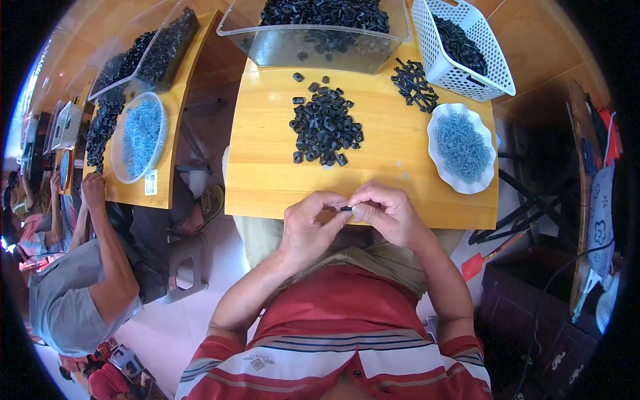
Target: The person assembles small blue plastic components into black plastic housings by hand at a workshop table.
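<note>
My left hand (308, 223) and my right hand (388, 212) meet at the table's front edge. Both are closed in a pinch on one small black plastic piece (346, 209), which the fingertips partly cover. Beyond them on the yellow wooden table (260, 160) lies a heap of short black hollow caps (325, 127). A smaller pile of thin black stick-like parts (415, 85) is at the far right. Nearer on the right stands a white wavy-edged dish (474, 187) holding tiny translucent blue pieces (462, 148).
A clear bin (313, 55) of black parts stands at the table's back, with a white perforated basket (440, 63) of black sticks beside it. To the left, a co-worker's hand (94, 187) is at another table (163, 160) with a round tub (162, 143) of blue pieces.
</note>
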A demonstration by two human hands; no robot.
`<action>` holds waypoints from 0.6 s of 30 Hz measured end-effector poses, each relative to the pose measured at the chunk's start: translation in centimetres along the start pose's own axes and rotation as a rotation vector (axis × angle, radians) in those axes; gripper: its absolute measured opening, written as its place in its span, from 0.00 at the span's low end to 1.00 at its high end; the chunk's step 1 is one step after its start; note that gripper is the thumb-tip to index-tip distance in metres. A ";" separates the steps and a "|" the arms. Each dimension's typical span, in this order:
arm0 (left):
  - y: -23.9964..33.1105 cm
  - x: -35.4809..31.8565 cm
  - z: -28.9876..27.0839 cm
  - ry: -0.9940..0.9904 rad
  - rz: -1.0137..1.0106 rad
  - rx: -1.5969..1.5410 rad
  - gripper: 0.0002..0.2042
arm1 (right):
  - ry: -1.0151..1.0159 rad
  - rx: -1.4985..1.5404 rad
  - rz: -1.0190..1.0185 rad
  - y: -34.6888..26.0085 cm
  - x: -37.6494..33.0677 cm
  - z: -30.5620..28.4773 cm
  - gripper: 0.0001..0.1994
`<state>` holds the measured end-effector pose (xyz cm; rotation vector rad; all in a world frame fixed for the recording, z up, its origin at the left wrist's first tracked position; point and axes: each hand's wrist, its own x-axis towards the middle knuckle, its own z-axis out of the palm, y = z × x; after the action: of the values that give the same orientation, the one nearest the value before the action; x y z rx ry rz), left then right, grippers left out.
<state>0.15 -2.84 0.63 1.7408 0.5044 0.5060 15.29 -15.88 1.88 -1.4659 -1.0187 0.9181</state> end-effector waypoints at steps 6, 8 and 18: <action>0.5 0.7 -0.1 0.012 0.154 0.087 0.11 | 0.011 0.404 0.262 0.1 -0.1 0.4 0.09; 0.5 0.9 -0.1 0.007 0.171 0.147 0.12 | 0.033 0.436 0.268 0.4 -0.2 0.7 0.09; 0.7 2.1 0.2 -0.033 0.311 0.185 0.11 | 0.142 0.503 0.147 1.4 -0.5 1.5 0.08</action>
<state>1.98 -1.92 1.41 2.0154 0.2631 0.6647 13.88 -15.98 0.30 -1.1665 -0.5267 1.0664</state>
